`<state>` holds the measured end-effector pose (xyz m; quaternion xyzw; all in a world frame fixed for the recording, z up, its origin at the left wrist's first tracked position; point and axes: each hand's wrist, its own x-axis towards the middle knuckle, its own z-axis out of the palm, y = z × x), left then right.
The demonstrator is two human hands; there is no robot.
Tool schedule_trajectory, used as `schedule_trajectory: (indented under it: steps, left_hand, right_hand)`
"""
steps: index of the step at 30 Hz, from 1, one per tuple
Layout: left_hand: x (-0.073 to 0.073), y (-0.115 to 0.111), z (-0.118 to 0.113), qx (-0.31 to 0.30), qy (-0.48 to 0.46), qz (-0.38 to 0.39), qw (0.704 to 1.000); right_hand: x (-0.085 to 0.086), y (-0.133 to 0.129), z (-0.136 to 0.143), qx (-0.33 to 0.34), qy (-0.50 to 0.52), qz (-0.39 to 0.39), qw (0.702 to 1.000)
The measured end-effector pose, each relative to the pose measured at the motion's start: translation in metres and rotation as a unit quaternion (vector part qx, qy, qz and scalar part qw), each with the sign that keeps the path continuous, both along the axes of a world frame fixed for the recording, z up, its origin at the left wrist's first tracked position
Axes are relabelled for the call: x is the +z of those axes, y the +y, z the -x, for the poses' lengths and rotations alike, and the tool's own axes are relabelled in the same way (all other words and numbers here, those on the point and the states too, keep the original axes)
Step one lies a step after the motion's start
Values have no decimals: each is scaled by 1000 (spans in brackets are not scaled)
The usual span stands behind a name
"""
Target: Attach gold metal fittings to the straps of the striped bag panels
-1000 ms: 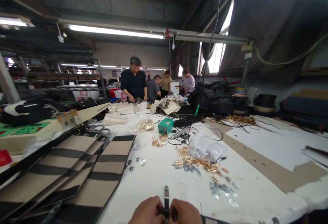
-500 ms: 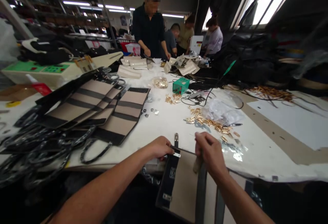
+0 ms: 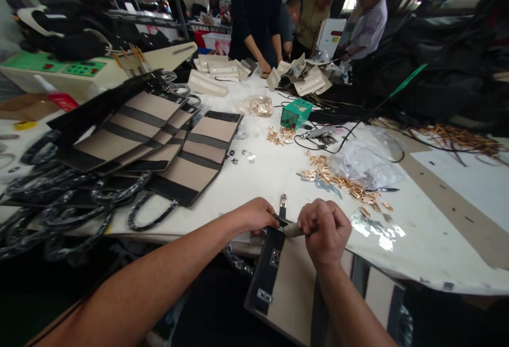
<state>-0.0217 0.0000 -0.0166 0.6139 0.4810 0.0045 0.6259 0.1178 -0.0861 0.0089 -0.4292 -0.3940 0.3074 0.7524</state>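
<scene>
A beige and black bag panel lies tilted at the table's front edge, with metal fittings on its black border. My left hand pinches the panel's upper left corner, beside a strap with a metal clasp that points up. My right hand is closed around a tool with a thick brownish handle, whose end rests against that corner near my left fingertips. The exact contact point is partly hidden by the fingers.
Stacked similar panels with wrapped handles lie left. Gold metal pieces, a plastic bag and a green box sit ahead. Across the table, a person handles beige pieces; others are behind.
My right hand has turned, bringing the tool's handle from over the panel to the corner by my left hand. The camera view has shifted down and left.
</scene>
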Motion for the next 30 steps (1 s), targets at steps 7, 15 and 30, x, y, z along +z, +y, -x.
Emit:
schedule_trajectory:
  steps: [7, 15, 30]
  left_hand:
    - [5, -6, 1, 10, -20, -45, 999]
    - [-3, -11, 3, 25, -32, -64, 997]
    - [-9, -12, 4, 44, -34, -101, 993]
  right_hand:
    - [13, 1, 12, 88, -187, 142, 968]
    - [19, 17, 21, 88, -141, 126, 978]
    - [13, 11, 20, 112, -149, 157, 970]
